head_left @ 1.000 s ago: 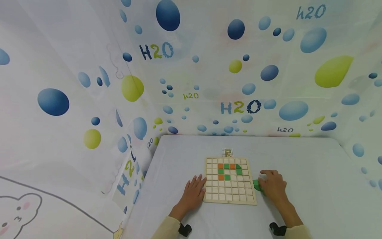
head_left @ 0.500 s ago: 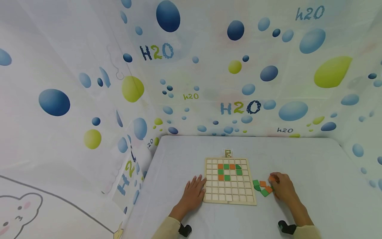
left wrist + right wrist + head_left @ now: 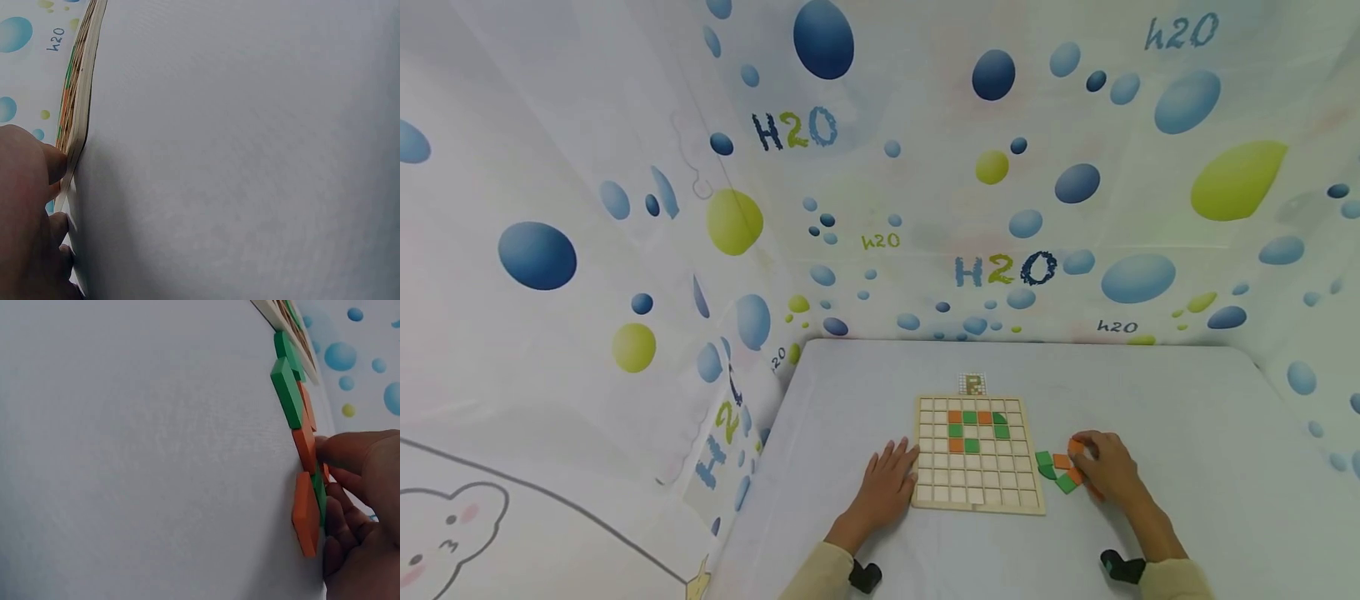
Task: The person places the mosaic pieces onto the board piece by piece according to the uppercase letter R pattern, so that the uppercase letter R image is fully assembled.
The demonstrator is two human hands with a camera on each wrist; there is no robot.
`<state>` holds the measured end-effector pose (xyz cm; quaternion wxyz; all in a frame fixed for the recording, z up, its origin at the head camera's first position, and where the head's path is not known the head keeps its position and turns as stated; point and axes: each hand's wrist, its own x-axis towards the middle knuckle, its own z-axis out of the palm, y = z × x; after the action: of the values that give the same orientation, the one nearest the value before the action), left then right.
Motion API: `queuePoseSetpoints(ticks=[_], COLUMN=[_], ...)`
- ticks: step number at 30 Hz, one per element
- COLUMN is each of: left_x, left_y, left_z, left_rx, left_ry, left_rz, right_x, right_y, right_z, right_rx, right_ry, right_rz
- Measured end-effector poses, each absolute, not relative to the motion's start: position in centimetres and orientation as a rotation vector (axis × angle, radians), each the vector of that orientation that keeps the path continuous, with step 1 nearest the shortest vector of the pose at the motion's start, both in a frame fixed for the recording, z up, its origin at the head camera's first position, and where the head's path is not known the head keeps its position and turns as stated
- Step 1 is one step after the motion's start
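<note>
A wooden grid board [image 3: 977, 483] lies on the white table, with several orange and green tiles [image 3: 977, 431] set in its upper rows. My left hand [image 3: 891, 467] lies flat beside it, its fingertips [image 3: 53, 164] against the board's left edge [image 3: 78, 106]. To the right of the board lies a small cluster of loose green tiles [image 3: 1043, 461] and orange tiles [image 3: 1061, 461]. My right hand [image 3: 1086, 452] is at the cluster's right side, with its fingertips [image 3: 328, 449] pinching an orange tile [image 3: 1077, 447]. More tiles [image 3: 306, 512] lie under its curled fingers.
A small pattern card [image 3: 972, 384] lies just beyond the board's far edge. A bubble-printed curtain [image 3: 1000, 167] closes in the table's back and sides. A dark wrist strap [image 3: 1116, 567] shows on each forearm.
My right hand drew away from the board's right edge, uncovering the loose tiles, and now has its fingers on an orange one. The left hand stayed put.
</note>
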<state>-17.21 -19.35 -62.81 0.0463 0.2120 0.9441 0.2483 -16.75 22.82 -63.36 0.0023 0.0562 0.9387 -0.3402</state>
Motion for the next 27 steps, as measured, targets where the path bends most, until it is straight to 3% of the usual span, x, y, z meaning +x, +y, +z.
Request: queuePoseSetpoints(ticks=[27], left_x=[-17.0], left_y=[-19.2], left_z=[-62.6], left_rx=[0.631], left_ry=[2.892], left_rz=[0.760], right_x=[-19.1], right_y=[20.5], right_z=[-63.1], right_rx=[0.176], right_ry=[2.955], right_rz=[-1.108])
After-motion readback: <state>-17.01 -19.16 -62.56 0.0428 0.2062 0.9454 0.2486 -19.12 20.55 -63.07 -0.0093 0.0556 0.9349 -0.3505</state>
